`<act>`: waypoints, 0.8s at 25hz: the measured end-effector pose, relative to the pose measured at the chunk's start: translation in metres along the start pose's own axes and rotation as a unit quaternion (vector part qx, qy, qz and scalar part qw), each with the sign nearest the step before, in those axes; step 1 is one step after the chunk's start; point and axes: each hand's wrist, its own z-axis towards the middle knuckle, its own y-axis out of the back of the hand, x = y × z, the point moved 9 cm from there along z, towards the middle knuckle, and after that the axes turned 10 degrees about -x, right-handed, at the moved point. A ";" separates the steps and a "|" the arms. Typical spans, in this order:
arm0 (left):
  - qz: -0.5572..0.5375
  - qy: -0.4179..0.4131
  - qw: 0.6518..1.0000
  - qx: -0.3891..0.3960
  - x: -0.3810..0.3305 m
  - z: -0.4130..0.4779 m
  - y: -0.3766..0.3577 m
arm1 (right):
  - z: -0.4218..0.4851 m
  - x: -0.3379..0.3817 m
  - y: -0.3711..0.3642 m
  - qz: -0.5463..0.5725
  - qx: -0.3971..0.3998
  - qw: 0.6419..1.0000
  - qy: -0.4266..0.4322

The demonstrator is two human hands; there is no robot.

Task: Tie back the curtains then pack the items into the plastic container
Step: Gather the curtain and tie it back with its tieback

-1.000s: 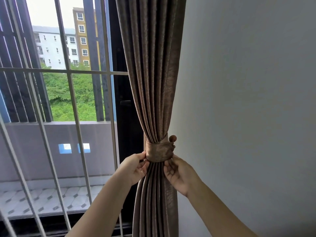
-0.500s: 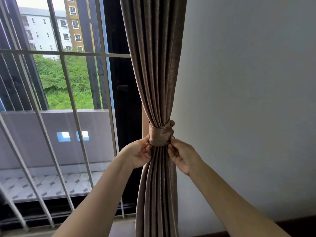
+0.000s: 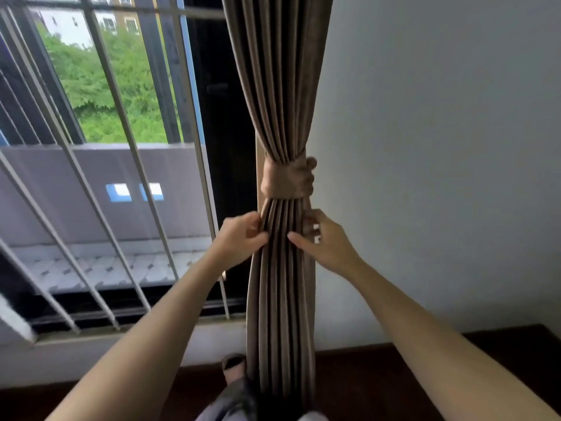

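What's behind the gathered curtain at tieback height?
A pale frame strip shows just left of the curtain, white wall to its right. Any hook holding the tieback is covered by folds.

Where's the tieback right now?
Head view, centre: the tieback wraps the curtain just above the left hand and right hand, left of the white wall.

The brown pleated fabric curtain [image 3: 280, 86] runs off the top edge, and its hem is cut off below. The matching brown fabric tie-back [image 3: 287, 182] passes behind it; its fastening is unclear. Fingers of the left hand [image 3: 239, 238] and right hand [image 3: 328, 243] are partly buried in folds.
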 end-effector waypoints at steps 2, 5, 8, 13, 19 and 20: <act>0.048 -0.072 0.996 -0.023 -0.015 -0.003 0.001 | -0.001 0.005 -0.008 -0.055 -0.006 0.997 0.050; 0.073 -0.109 0.990 -0.052 -0.021 -0.006 0.001 | 0.008 -0.003 0.005 -0.146 -0.085 0.984 0.057; 0.096 -0.097 0.985 -0.102 -0.018 -0.011 0.004 | 0.012 -0.021 0.037 -0.238 -0.151 0.960 0.010; 0.131 -0.095 0.981 -0.104 -0.031 -0.016 -0.008 | 0.016 -0.019 0.035 -0.238 -0.074 0.967 0.044; 0.178 -0.045 0.977 -0.107 -0.022 -0.021 -0.007 | 0.008 -0.031 0.024 -0.223 -0.066 0.972 0.027; 0.182 -0.046 0.977 -0.106 -0.021 -0.022 -0.007 | 0.008 -0.037 0.021 -0.222 -0.054 0.973 0.014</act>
